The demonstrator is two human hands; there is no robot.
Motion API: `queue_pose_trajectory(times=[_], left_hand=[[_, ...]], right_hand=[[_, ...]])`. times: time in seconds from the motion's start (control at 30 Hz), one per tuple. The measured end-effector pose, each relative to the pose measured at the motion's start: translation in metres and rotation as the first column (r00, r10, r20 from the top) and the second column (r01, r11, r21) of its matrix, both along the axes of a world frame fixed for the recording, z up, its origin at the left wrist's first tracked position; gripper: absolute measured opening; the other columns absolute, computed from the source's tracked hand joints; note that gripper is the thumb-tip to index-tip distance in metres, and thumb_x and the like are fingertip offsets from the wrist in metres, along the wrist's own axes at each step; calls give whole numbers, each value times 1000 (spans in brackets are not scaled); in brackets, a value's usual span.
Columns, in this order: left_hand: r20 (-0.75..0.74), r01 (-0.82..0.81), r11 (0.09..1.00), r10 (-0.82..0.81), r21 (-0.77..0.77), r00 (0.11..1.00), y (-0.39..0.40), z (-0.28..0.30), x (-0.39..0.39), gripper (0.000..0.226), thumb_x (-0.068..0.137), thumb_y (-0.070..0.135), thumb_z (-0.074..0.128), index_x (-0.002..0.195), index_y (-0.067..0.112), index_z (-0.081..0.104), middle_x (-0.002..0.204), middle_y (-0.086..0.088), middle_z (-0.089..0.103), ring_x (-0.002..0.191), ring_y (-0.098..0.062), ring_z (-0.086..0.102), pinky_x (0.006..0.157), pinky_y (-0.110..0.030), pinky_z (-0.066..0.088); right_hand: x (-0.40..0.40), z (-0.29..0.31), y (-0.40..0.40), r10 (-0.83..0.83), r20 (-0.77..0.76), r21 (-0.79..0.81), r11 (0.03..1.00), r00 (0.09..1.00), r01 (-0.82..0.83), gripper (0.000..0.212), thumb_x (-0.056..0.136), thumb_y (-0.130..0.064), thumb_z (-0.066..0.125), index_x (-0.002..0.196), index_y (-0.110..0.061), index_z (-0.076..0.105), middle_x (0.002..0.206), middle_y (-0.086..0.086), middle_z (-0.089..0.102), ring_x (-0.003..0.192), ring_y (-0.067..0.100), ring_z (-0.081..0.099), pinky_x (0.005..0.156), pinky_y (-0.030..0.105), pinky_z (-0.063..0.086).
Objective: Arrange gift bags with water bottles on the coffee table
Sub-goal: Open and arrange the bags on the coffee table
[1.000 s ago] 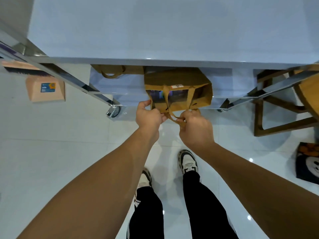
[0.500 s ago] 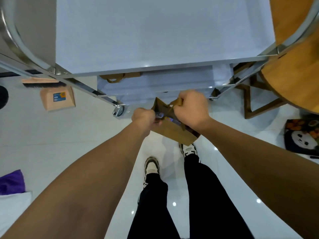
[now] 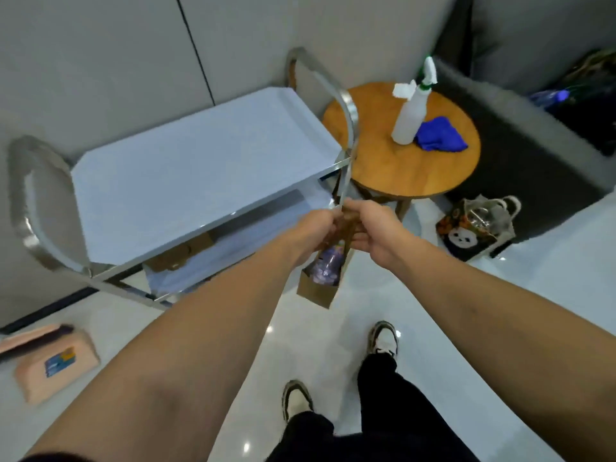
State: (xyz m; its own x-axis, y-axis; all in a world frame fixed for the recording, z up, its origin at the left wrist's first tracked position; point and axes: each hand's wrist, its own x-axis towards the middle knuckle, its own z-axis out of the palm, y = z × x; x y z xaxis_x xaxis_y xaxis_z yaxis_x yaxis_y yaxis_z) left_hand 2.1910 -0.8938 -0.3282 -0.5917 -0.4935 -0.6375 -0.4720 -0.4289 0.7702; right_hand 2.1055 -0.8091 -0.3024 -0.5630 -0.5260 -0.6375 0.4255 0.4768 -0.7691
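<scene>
We hold a brown gift bag [image 3: 321, 278] by its handles, left hand [image 3: 311, 233] and right hand [image 3: 375, 228] both clamped at the top. The bag hangs straight down below our grip, a bottle upright inside, with the round wooden bench [image 3: 400, 168] ahead to the right.

I see a steel cart [image 3: 186, 168] by the wall — beside it a round wooden bench [image 3: 393, 168] carrying a spray bottle [image 3: 408, 118] touching a blue cloth [image 3: 440, 133]; a panda bag [image 3: 473, 228] sits on the floor.

Matt paper bag [image 3: 318, 288], polished metal cart [image 3: 348, 118]
</scene>
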Motion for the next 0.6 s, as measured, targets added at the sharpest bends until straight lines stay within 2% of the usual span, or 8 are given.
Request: queue_pose_trajectory(times=[0.1, 0.17, 0.23, 0.27, 0.33, 0.43, 0.5, 0.6], left_hand=[[-171, 247, 969, -243, 4, 955, 39, 52, -34, 19, 81, 11, 53, 90, 1, 67, 81, -14, 71, 71, -24, 66, 69, -29, 51], [-110, 422, 890, -444, -173, 889, 61, 81, -58, 16, 79, -2, 52, 89, 0, 65, 74, -12, 69, 60, -20, 64, 63, -29, 50], [64, 532, 749, -555, -396, 829, 84, 107, -89, 20, 83, -2, 61, 100, 5, 68, 82, -8, 69, 68, -16, 63, 63, -28, 48], [138, 564, 678, -576, -471, 806, 97, 120, -107, 21, 83, 1, 65, 102, 9, 69, 86, -7, 68, 75, -16, 62, 64, -27, 46], [222, 607, 559, -605, -564, 764, 126, 138, -145, 10, 82, 7, 68, 91, 13, 68, 84, -7, 64, 81, -19, 59, 63, -28, 44], [337, 674, 394, -642, -625, 688, 183, 146, -200, 5, 74, 17, 66, 76, 22, 66, 82, -11, 64, 84, -24, 64, 70, -35, 55], [374, 705, 316, -672, -635, 639, 227, 150, -232, 7, 72, 20, 64, 76, 24, 68, 81, -11, 65, 84, -25, 66, 76, -39, 60], [363, 735, 235, -749, -636, 554, 301, 158, -274, 8, 79, 10, 65, 83, 14, 69, 80, -11, 62, 80, -22, 61, 68, -35, 53]], right_hand=[[-32, 43, 38, -155, 103, -104, 981, 983, 166, 18, 97, -25, 59, 85, -11, 64, 68, 3, 65, 69, 20, 60, 70, 34, 50], [-55, 67, 70, -184, 100, -143, 970, 978, 197, 18, 95, -28, 61, 92, -11, 66, 79, 3, 70, 76, 19, 62, 74, 32, 48], [-81, 88, 108, -172, 46, -161, 971, 984, 177, 25, 91, -30, 66, 107, -11, 69, 96, 5, 73, 91, 20, 65, 85, 36, 50], [-95, 96, 130, -151, -14, -158, 976, 988, 147, 25, 90, -28, 67, 108, -10, 71, 96, 6, 74, 92, 21, 66, 85, 36, 52], [-121, 113, 175, -113, -203, -103, 990, 973, 94, 20, 88, -21, 68, 101, -7, 74, 88, 11, 75, 85, 23, 72, 78, 38, 58], [-169, 128, 246, -131, -522, -2, 988, 843, 152, 17, 82, -9, 72, 100, -9, 70, 95, 13, 71, 91, 26, 70, 79, 44, 62], [-199, 135, 294, -29, -616, 62, 995, 787, 84, 41, 78, -2, 74, 113, -19, 62, 112, 3, 65, 104, 21, 62, 82, 39, 59], [-229, 140, 370, 149, -585, 146, 986, 798, -77, 68, 78, 2, 76, 137, -21, 48, 129, 0, 58, 117, 20, 56, 90, 37, 58]])
